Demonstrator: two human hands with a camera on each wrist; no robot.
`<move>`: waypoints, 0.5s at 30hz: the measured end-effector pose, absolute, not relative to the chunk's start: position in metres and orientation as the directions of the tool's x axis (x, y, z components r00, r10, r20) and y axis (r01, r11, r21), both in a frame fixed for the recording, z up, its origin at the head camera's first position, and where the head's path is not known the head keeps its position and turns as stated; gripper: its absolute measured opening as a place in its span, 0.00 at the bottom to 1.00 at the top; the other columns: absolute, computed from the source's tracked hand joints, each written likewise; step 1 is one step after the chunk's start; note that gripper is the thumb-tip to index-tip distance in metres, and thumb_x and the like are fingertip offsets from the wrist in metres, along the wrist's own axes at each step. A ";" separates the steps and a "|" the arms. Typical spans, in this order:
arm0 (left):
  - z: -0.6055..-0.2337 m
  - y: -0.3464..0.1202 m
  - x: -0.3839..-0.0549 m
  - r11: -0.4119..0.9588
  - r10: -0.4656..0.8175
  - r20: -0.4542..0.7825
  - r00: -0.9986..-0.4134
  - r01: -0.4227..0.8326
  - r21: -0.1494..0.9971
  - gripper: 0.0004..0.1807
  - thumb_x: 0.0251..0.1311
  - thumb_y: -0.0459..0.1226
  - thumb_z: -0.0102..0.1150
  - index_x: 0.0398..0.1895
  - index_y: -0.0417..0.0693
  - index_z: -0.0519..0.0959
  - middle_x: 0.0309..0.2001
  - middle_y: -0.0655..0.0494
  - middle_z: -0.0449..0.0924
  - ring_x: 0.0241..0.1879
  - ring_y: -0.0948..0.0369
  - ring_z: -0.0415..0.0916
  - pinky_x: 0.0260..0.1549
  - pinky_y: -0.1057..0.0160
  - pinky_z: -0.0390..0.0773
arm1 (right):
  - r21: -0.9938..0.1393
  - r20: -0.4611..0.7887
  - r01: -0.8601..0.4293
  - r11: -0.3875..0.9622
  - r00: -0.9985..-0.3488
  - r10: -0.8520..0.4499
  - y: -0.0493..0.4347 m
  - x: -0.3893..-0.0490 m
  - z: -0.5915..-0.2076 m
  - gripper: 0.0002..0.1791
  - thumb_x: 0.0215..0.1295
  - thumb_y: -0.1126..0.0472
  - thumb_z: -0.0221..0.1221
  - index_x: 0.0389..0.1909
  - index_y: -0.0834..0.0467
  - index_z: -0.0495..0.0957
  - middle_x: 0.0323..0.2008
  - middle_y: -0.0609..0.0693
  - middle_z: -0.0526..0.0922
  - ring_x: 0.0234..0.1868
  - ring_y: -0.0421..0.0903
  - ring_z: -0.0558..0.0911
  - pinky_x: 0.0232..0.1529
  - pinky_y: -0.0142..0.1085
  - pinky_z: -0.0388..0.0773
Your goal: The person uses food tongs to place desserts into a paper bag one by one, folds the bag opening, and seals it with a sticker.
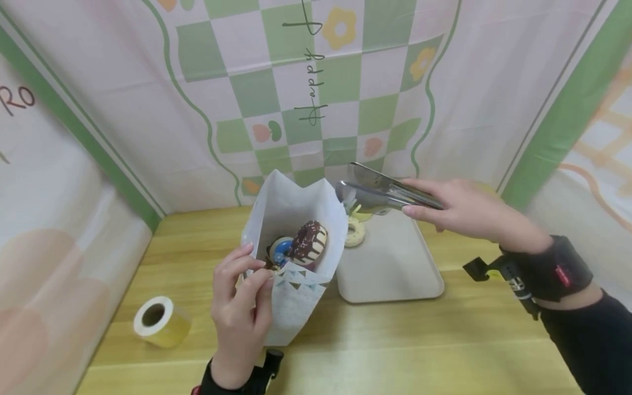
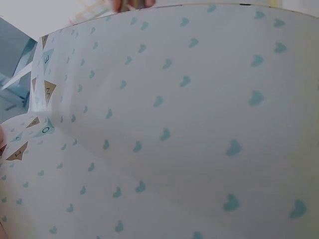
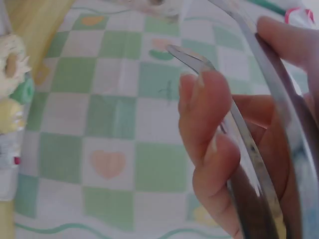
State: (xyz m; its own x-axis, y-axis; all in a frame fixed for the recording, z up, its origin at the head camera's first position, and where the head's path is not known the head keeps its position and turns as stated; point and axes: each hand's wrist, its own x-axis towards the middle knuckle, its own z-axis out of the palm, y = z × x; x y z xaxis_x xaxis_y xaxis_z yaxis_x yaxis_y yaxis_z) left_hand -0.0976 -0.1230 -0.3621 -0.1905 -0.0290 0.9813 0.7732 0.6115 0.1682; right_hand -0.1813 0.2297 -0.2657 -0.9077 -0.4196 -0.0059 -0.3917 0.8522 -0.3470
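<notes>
My left hand (image 1: pixel 242 312) pinches the near rim of a white paper bag (image 1: pixel 296 307) with its mouth spread wide. Inside lie a chocolate donut (image 1: pixel 316 250) with sprinkles and pale stripes, and a blue donut (image 1: pixel 280 248), partly hidden. My right hand (image 1: pixel 459 211) grips metal tongs (image 1: pixel 380 192), whose tips are beside the bag's right rim. In the right wrist view the two arms of the tongs (image 3: pixel 286 99) stand apart, with nothing seen between them. The bag's heart-printed side (image 2: pixel 199 124) fills the left wrist view, and the left fingers barely show there.
Right of the bag lies a beige tray (image 1: pixel 390 269), bearing a cream donut (image 1: pixel 357 233) and a yellow piece behind it, partly covered by bag and tongs. A yellow label roll (image 1: pixel 173 328) stands at the left on the wooden table (image 1: pixel 395 351). Patterned cloth (image 1: pixel 242 49) hangs behind.
</notes>
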 end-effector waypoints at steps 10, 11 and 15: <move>-0.363 -0.122 -0.098 0.620 -0.022 0.982 -0.188 0.768 0.161 0.19 0.79 0.38 0.55 0.26 0.37 0.79 0.38 0.39 0.78 0.57 0.48 0.81 0.69 0.67 0.79 | -0.507 -0.023 -0.293 0.811 -0.935 -0.353 0.243 -0.194 -0.308 0.36 0.78 0.44 0.57 0.78 0.59 0.65 0.36 0.54 0.84 0.25 0.44 0.79 0.23 0.35 0.74; -0.363 -0.121 -0.098 0.619 -0.021 0.982 -0.187 0.769 0.160 0.19 0.79 0.38 0.55 0.26 0.37 0.79 0.38 0.39 0.78 0.57 0.49 0.81 0.69 0.67 0.79 | -0.513 -0.033 -0.286 0.809 -0.936 -0.352 0.243 -0.195 -0.313 0.36 0.78 0.44 0.57 0.78 0.59 0.65 0.38 0.55 0.84 0.26 0.45 0.79 0.23 0.35 0.75; -0.364 -0.120 -0.098 0.620 -0.021 0.983 -0.184 0.769 0.157 0.19 0.79 0.38 0.55 0.26 0.37 0.79 0.38 0.39 0.78 0.57 0.49 0.81 0.69 0.66 0.79 | -0.492 -0.080 -0.270 0.828 -0.933 -0.351 0.239 -0.200 -0.331 0.41 0.78 0.40 0.57 0.79 0.61 0.62 0.40 0.58 0.85 0.25 0.44 0.80 0.24 0.36 0.77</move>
State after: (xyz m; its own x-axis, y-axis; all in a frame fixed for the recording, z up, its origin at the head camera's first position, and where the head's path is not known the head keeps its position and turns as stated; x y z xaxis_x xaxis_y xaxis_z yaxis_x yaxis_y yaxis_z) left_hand -0.0980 -0.1205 -0.3639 -0.1836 -0.0211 0.9828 0.7689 0.6198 0.1570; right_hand -0.2004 0.2386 -0.3313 -0.9328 -0.3514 -0.0802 -0.2695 0.8278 -0.4920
